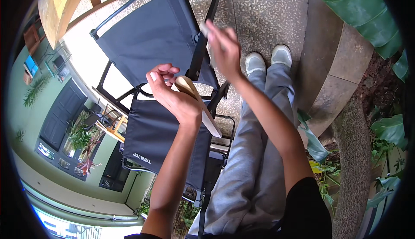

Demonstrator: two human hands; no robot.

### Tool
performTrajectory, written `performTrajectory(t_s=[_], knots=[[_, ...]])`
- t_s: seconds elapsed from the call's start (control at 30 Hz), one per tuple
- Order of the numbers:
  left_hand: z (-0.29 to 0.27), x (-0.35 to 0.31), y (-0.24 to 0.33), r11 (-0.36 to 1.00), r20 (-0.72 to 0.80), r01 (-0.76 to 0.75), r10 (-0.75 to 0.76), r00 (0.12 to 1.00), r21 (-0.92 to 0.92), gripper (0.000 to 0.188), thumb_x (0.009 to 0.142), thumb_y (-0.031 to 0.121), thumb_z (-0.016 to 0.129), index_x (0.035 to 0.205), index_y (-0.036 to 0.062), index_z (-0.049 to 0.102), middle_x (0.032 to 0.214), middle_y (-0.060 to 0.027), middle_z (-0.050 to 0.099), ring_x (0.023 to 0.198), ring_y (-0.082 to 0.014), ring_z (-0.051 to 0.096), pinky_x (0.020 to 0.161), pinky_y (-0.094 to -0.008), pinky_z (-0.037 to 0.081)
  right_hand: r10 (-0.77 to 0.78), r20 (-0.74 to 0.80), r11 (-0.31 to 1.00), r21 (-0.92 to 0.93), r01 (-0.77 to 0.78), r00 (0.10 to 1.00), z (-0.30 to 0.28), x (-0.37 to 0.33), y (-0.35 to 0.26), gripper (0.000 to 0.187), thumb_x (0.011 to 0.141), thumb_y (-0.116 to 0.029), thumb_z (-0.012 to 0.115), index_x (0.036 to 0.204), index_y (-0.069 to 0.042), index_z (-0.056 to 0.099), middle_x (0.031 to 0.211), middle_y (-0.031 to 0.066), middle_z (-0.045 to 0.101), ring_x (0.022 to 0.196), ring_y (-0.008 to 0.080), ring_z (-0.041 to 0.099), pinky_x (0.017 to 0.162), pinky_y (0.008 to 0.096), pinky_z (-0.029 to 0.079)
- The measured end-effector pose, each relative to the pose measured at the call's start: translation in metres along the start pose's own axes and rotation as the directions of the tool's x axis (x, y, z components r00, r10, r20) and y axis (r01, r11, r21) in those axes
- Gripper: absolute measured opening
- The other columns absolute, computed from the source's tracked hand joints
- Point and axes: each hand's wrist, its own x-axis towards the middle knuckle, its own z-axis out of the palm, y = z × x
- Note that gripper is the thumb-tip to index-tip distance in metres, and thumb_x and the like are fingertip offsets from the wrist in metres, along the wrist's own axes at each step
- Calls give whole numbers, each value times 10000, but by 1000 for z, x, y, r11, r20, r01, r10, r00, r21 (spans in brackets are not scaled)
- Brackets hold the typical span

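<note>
A black folding chair (142, 35) with a fabric seat and back stands before me, turned on its side in the view. My left hand (173, 94) is beside its wooden armrest (206, 114), the wrist close against the wood. The fingers of that hand are loosely curled with gaps between them, and nothing shows in them. Higher up, my right hand (225, 51) is raised by the chair's black frame tube (199, 53), smeared by motion. Its fingertips pinch a small pale thing (204, 29), too blurred to name.
My legs in grey trousers (255, 152) and pale shoes (282, 56) are on the speckled tile floor (263, 9). A stone ledge (333, 96), a tree trunk (354, 165) and large green leaves (359, 9) border the right. Wooden furniture (60, 5) stands at upper left.
</note>
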Motion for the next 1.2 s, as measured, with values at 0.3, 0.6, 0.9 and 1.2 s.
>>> performTrajectory(t_s=[0.3,0.6,0.9,1.2], knots=[[9,-3,1,1000,6,15,-15,1000,-26,473,1039,411,301,924,13,529,834,-77,524,775,-159,433,743,-311,350,740,-116,672,111,-732,662,12,84,97,427,986,-377,587,1210,-24,676,969,107,695,901,157,608,790,351,502],[2,-1,-1,1000,41,-1,0,999,26,461,1039,398,283,947,14,522,842,-80,526,783,-165,432,748,-318,346,770,237,600,43,-799,592,-22,5,-49,313,1002,-273,500,934,-23,675,799,26,630,687,118,566,612,328,456],[4,-2,1,1000,15,2,-2,1000,-3,442,1041,384,277,970,21,518,848,-70,531,800,-155,422,762,-311,333,705,527,366,302,-880,474,-46,-36,-113,344,1003,-250,483,1128,36,626,1070,96,670,1054,155,596,955,308,451],[2,-1,-2,1000,25,-1,1,1000,-10,458,1044,432,300,933,57,538,869,-51,533,820,-141,460,752,-298,364,801,450,215,399,-891,395,-19,2,-75,307,990,-265,456,967,-34,656,773,49,652,617,133,623,554,290,520]])
